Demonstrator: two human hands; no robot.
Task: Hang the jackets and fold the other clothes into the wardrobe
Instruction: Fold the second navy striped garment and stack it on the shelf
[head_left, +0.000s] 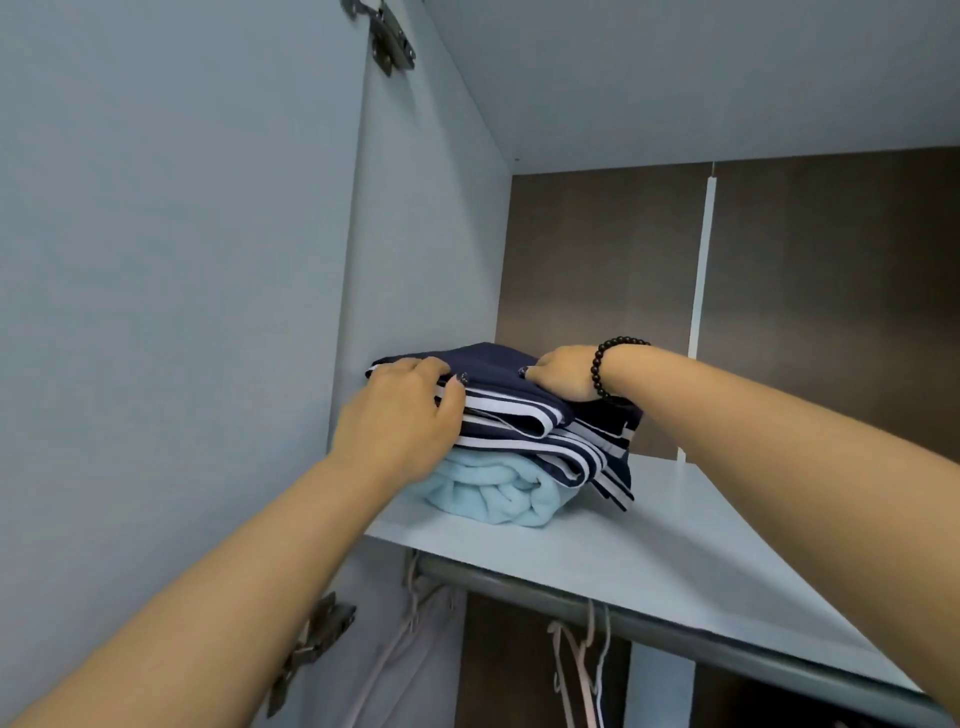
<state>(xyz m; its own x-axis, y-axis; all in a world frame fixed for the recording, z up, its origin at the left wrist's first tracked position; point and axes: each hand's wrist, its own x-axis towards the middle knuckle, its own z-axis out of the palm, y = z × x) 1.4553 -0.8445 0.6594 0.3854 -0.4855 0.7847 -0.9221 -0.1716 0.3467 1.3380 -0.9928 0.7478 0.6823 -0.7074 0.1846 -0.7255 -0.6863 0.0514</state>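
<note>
On the pale blue wardrobe shelf (675, 545), close to its left wall, lies a small stack of clothes: a folded navy garment with white stripes (519, 421) on top of a rolled light blue fleece cloth (493, 493). The left hand (405, 415) rests on the left end of the navy garment with the fingers bent over its top edge, and the right hand (561, 376), which has a black bead bracelet (602, 364) at the wrist, presses on the top of the garment at its right back part; I cannot tell if the right fingers pinch the cloth or only press it. The garment looks light, soft and without stiffness, so I think it will sag and open if taken by one corner; better to hold it from both ends, under the folds. Its long axis runs left to right along the shelf, and the striped folded edges point to the front. Below the shelf a grey metal rail (649, 623) carries pale hangers (576, 665).
</note>
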